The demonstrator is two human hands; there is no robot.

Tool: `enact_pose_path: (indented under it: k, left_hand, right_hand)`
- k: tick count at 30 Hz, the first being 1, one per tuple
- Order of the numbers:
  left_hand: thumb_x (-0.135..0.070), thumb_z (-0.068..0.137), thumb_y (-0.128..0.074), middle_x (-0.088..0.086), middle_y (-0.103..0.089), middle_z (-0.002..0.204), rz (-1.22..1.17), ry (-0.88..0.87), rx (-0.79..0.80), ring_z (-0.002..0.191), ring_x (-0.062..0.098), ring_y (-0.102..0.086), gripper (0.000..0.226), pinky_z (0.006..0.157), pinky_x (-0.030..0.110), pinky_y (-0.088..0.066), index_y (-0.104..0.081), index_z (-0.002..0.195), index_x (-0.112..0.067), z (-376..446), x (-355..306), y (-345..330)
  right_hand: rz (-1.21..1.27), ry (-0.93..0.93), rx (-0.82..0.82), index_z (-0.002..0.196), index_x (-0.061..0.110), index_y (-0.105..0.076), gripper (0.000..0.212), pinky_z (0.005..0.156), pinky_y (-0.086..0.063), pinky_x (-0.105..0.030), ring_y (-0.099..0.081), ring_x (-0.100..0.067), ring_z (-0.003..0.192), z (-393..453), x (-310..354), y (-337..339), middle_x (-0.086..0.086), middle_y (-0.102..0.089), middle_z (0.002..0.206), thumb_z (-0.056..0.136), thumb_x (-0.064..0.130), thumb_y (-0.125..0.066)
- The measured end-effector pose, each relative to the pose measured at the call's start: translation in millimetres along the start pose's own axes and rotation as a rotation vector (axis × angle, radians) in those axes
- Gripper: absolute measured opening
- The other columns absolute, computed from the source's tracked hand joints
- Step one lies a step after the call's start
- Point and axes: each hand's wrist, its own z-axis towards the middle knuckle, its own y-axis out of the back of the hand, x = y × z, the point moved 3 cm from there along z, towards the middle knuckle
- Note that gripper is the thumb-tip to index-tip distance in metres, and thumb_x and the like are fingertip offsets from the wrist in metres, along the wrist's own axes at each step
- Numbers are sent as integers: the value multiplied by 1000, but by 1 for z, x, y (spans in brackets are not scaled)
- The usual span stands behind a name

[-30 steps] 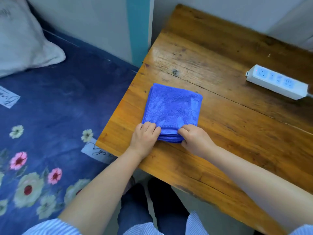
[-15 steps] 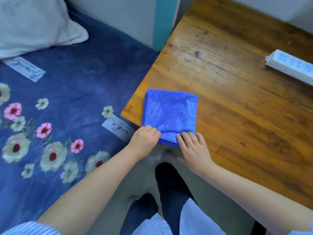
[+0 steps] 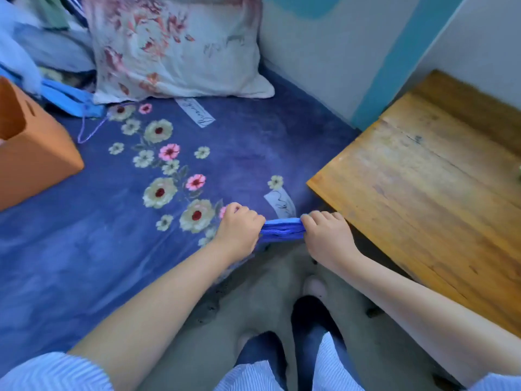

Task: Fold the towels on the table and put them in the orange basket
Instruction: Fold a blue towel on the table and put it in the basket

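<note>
While both hands hold towel (image 3: 282, 229), orange basket (image 3: 33, 153) sits beyond bedspread (image 3: 112, 235).

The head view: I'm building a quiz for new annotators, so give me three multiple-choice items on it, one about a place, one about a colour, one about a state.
1. Where does the orange basket stand?
A. on the wooden table
B. on the blue bed cover, far left
C. on the floor by the feet

2. What colour is the folded towel?
A. blue
B. white
C. green

3. How is the towel held?
A. it lies flat on the table, untouched
B. by one hand only
C. gripped at both ends, off the table

Answers:
1 B: the basket rests on the flowered bed cover at the left edge, away from the table.
2 A: the cloth between the hands is blue.
3 C: the left hand and right hand each grip an end, with the towel left of the table corner, over the edge of the bed.
</note>
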Motion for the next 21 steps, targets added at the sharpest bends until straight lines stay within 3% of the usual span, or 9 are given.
enact_pose_path:
  k: [2, 3, 6, 7, 9, 12, 16, 19, 21]
  left_hand:
    - [-30, 25, -87, -3, -62, 51, -29, 150, -9, 51, 13, -62, 41, 65, 19, -46, -66, 56, -15, -35, 22, 7]
    - [-36, 31, -88, -3, -65, 59, -64, 225, 17, 59, 15, -64, 46, 71, 21, -50, -69, 67, -14, -62, 38, 8]
    - [-55, 65, -72, 1, -64, 104, -139, 471, 79, 102, 18, -59, 68, 101, 32, -33, -57, 117, -14, -122, 69, 1]
    - [-56, 57, -77, -1, -66, 98, -127, 520, 54, 95, 16, -62, 71, 96, 29, -36, -61, 112, -14, -145, 81, 2]
    - [-42, 27, -89, -3, -66, 63, -93, 580, 71, 60, 13, -64, 60, 70, 21, -39, -71, 76, -12, -180, 97, 7]
    - [-29, 20, -90, -3, -59, 47, -1, 723, 41, 45, 14, -59, 45, 49, 18, -41, -67, 55, -13, -225, 131, 13]
    - [-22, 23, -91, -3, -55, 44, 30, 836, 26, 43, 15, -56, 39, 46, 15, -41, -63, 50, -16, -266, 182, 21]
    - [-29, 24, -93, -5, -54, 43, 25, 898, 17, 42, 13, -56, 41, 45, 13, -40, -62, 49, -18, -286, 235, 32]
    - [-29, 24, -93, -4, -54, 44, 26, 953, 8, 42, 13, -56, 42, 42, 14, -40, -62, 49, -18, -295, 274, 40]
  right_hand:
    - [18, 24, 85, 57, 9, -59, 25, 40, -34, -20, -56, -22, 44, 21, 37, 21, -3, -58, 51, 40, 6, -76]
    - [44, 54, 150, 67, 7, -59, 22, 45, -33, -24, -61, -25, 57, 32, 62, 28, -7, -62, 63, 51, 7, -75]
    - [150, 146, 240, 106, 7, -53, 21, 64, -32, -28, -55, -27, 99, 59, 118, 29, -9, -59, 105, 87, 12, -46]
    - [166, 195, 254, 111, 9, -52, 25, 68, -36, -29, -53, -26, 103, 68, 142, 33, -7, -57, 110, 88, 12, -44]
    - [169, 291, 226, 114, 11, -51, 27, 73, -42, -30, -52, -26, 106, 82, 178, 40, -6, -57, 112, 88, 13, -44]
    - [165, 437, 211, 111, 9, -51, 24, 67, -37, -29, -52, -26, 105, 109, 230, 49, -7, -55, 112, 89, 14, -44]
    - [152, 581, 217, 108, 7, -49, 21, 66, -40, -30, -54, -26, 104, 154, 291, 60, -9, -54, 114, 91, 17, -42]
    - [153, 674, 200, 108, 5, -49, 22, 76, -45, -35, -50, -27, 109, 199, 335, 73, -11, -53, 113, 93, 20, -42]
    - [183, 705, 181, 106, 5, -49, 21, 74, -44, -36, -50, -28, 107, 232, 362, 85, -12, -53, 112, 93, 20, -43]
